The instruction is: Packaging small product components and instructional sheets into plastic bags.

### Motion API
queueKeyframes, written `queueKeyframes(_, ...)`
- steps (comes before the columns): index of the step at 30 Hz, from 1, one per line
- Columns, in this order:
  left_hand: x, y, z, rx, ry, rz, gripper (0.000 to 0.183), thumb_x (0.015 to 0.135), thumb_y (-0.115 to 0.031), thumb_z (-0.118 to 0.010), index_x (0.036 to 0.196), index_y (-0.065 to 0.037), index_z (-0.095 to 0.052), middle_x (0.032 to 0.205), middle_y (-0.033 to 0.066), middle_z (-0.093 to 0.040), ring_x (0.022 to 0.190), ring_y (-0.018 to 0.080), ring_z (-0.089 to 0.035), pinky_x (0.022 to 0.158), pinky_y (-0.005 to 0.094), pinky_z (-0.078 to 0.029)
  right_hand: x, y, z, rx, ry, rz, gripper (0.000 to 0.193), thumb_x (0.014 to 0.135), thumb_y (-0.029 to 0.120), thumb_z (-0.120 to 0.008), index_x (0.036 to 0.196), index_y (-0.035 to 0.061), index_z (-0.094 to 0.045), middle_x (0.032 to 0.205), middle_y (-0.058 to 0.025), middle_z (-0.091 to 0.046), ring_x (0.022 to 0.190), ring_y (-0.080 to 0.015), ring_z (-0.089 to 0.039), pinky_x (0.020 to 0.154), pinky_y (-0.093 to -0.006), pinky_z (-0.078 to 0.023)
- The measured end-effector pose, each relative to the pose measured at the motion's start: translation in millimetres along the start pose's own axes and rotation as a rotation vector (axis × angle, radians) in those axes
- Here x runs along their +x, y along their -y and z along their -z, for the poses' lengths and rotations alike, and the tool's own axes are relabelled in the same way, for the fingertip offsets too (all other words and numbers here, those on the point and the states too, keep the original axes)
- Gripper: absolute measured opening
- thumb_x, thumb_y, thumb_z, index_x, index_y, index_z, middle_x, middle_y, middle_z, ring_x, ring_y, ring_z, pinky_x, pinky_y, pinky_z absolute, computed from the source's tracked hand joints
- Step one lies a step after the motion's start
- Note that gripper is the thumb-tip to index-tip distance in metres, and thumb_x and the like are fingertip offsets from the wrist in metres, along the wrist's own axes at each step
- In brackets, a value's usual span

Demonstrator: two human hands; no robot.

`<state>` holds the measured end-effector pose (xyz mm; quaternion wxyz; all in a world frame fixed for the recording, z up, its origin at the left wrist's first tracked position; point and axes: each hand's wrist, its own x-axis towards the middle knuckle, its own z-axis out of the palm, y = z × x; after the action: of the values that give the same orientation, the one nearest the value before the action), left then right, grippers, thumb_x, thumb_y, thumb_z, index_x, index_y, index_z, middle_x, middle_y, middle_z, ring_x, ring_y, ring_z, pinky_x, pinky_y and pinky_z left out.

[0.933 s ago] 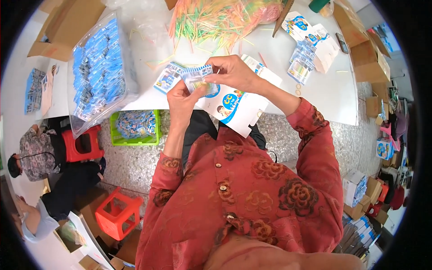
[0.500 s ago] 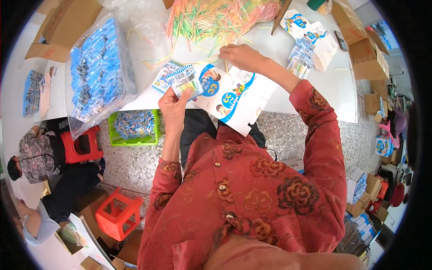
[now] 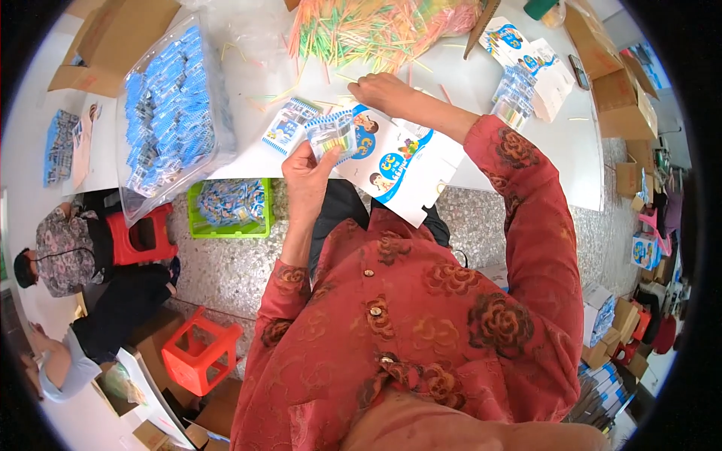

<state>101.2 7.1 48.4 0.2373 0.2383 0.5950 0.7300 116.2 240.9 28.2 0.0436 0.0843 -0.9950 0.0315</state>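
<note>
My left hand (image 3: 308, 174) is closed on a small clear packet (image 3: 332, 135) with blue striped edges, thumb on its front; pale yellowish sticks show inside. Just left of it a similar packet (image 3: 289, 126) lies on the white table. My right hand (image 3: 385, 95) has its fingers curled together by loose thin straws, below a big heap of pink, yellow and green straws (image 3: 361, 34); what its fingertips pinch, if anything, is too small to make out. Between my hands and the table's near edge lies a flat printed white and blue carton (image 3: 410, 197), partly under the held packet.
At left stands a clear plastic tub (image 3: 219, 143) full of blue packets. A green basket (image 3: 197, 227) of packets sits below the table edge. More packets (image 3: 514, 98) and printed cartons (image 3: 555, 101) lie at right. A seated person (image 3: 64, 252) is at far left.
The view has shifted slightly. My left hand has carried its packet right, over the carton and farther off the lying packet. My right hand has moved a little left among the loose straws.
</note>
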Motion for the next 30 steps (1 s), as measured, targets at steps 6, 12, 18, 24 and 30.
queueKeyframes(6,-1,0,3,0.119,-0.074,-0.025,0.01,0.078,-0.005,-0.069,0.085,0.0,-0.066,0.071,-0.0066,-0.058,0.059,-0.0003,-0.041,0.052,0.0166,-0.032,-5,-4,-13,0.006,-0.077,-0.024,0.009,0.08,0.006,-0.05,0.083,-0.0017,-0.053,0.077,-0.0176,-0.058,0.076,-0.0333,-0.061,0.065,-0.0409,-0.049)
queueKeyframes(12,-1,0,5,0.193,-0.093,-0.04,0.009,0.075,-0.007,-0.071,0.077,-0.001,-0.066,0.061,-0.0076,-0.053,0.055,-0.0006,-0.038,0.048,0.0176,-0.03,-16,-11,-11,0.088,-0.119,-0.057,0.02,0.072,-0.004,-0.054,0.092,-0.0012,-0.054,0.084,-0.0159,-0.058,0.082,-0.034,-0.06,0.068,-0.0404,-0.048)
queueKeyframes(18,1,-1,2,0.254,-0.081,-0.06,0.01,0.075,-0.007,-0.071,0.075,0.0,-0.064,0.059,-0.0073,-0.051,0.054,-0.0001,-0.037,0.046,0.0187,-0.029,-23,-6,38,0.744,-0.357,-0.306,0.007,0.078,0.004,-0.059,0.084,-0.0002,-0.06,0.074,-0.0107,-0.062,0.065,-0.0179,-0.06,0.061,-0.026,-0.048)
queueKeyframes(24,3,-1,-6,0.313,-0.078,-0.047,0.011,0.075,-0.007,-0.071,0.074,0.001,-0.064,0.058,-0.0057,-0.051,0.053,0.0006,-0.038,0.046,0.0191,-0.03,-31,35,108,1.391,-0.36,-0.217,0.009,0.084,0.006,-0.061,0.092,0.002,-0.062,0.081,0.0,-0.061,0.068,-0.0038,-0.054,0.061,-0.0185,-0.045)
queueKeyframes(30,4,-3,-8,0.295,-0.072,-0.044,0.01,0.075,-0.006,-0.071,0.074,0.0,-0.064,0.06,-0.004,-0.055,0.055,0.0009,-0.042,0.049,0.0184,-0.034,-33,52,106,1.37,-0.381,-0.123,0.009,0.079,0.007,-0.064,0.087,0.0025,-0.065,0.076,0.0,-0.063,0.068,-0.0032,-0.055,0.059,-0.0192,-0.044)
